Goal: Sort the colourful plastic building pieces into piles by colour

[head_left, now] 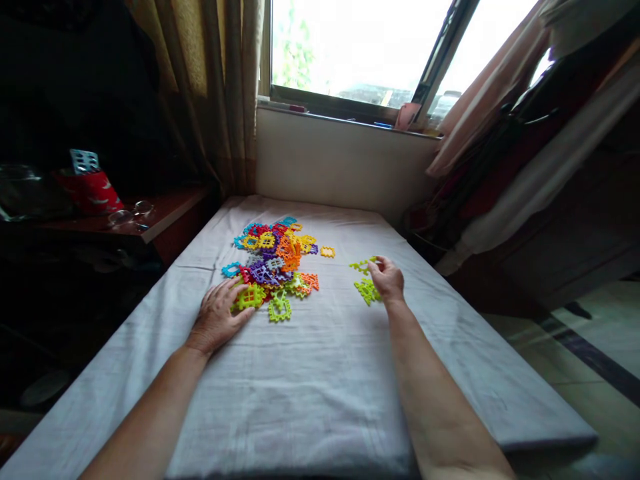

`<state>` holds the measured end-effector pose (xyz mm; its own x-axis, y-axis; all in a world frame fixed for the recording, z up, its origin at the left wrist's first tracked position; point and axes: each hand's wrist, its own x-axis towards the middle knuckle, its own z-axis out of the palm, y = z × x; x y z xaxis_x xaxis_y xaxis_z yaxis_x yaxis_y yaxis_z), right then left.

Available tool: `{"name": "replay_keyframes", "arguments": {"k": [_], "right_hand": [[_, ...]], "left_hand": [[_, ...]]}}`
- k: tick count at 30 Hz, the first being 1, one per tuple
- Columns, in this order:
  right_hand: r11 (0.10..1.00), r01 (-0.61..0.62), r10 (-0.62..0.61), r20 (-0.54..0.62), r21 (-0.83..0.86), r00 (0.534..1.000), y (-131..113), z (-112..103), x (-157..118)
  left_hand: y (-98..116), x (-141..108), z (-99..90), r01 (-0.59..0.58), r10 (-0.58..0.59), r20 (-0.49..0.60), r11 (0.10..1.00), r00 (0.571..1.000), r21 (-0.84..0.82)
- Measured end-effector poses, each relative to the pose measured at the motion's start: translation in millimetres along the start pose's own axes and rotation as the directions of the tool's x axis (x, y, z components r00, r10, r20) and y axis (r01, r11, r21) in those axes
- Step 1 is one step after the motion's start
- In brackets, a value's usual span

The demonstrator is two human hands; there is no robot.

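On the far left I see a dark side table (170, 217) with glasses (131, 215) on it. My left hand (220, 317) lies flat and open on the bed (320, 373), fingertips touching a green piece (250, 297) at the near edge of the mixed pile (273, 257). My right hand (386, 279) pinches a green tile (361, 267), beside the small green heap (367, 291)

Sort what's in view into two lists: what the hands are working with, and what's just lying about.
In hand:
- pile of coloured plastic tiles, left hand resting at its edge on a green tile
- small group of green tiles set apart under the right hand
- white sheet they lie on

Lying about:
- red pouch and glasses on the side table
- curtains
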<state>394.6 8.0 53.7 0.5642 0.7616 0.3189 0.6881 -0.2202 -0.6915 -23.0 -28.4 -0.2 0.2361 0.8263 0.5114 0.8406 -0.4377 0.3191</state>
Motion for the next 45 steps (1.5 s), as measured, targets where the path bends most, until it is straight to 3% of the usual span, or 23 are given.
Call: {"name": "replay_keyframes", "arguments": {"k": [4,9,14,17,19,21,24,28,33,37,42,45], "right_hand": [[0.989,-0.139,0.148,-0.194,0.059,0.970,59,-14,-13],[0.974,-0.218,0.225,-0.205,0.056,0.953,84,-4,-16],[0.989,-0.111,0.077,-0.304,-0.097,0.950,90,2,-16],[0.982,0.016,-0.079,-0.337,-0.186,0.938,77,4,-26],[0.964,0.175,-0.222,-0.243,-0.200,0.944,55,9,-40],[0.914,0.369,-0.383,-0.061,-0.171,0.922,25,17,-57],[0.822,0.565,-0.534,0.241,-0.077,0.810,-24,34,-82],[0.814,0.580,-0.505,0.447,-0.038,0.738,-71,55,-95],[0.819,0.574,-0.465,0.587,0.001,0.663,-92,74,-87],[0.853,0.522,-0.432,0.538,-0.018,0.724,-85,74,-82],[0.910,0.407,-0.354,0.362,-0.082,0.862,-49,53,-75],[0.948,0.254,-0.216,0.196,-0.191,0.957,-21,32,-69]], "left_hand": [[0,-1,0.5,0.020,-0.020,0.004,1.000,1.000,0.010],[0,-1,0.0,0.025,-0.025,0.002,1.000,1.000,0.018],[-2,0,-0.1,0.025,-0.025,0.003,0.999,1.000,0.021],[-3,0,0.6,0.031,-0.031,0.012,0.999,0.999,0.020],[-2,0,1.1,0.038,-0.038,0.012,0.999,0.999,0.014],[-2,0,1.2,0.043,-0.043,0.011,0.999,0.999,0.005],[-1,0,0.5,0.046,-0.046,0.009,0.999,0.999,-0.004],[0,0,-1.0,0.042,-0.042,0.019,0.999,0.999,-0.017],[0,0,-1.4,0.046,-0.045,0.033,0.998,0.998,-0.031],[0,1,-1.2,0.062,-0.060,0.050,0.997,0.997,-0.041],[1,2,-1.1,0.075,-0.072,0.058,0.996,0.996,-0.050],[1,2,-1.2,0.084,-0.080,0.068,0.995,0.994,-0.050]]}}
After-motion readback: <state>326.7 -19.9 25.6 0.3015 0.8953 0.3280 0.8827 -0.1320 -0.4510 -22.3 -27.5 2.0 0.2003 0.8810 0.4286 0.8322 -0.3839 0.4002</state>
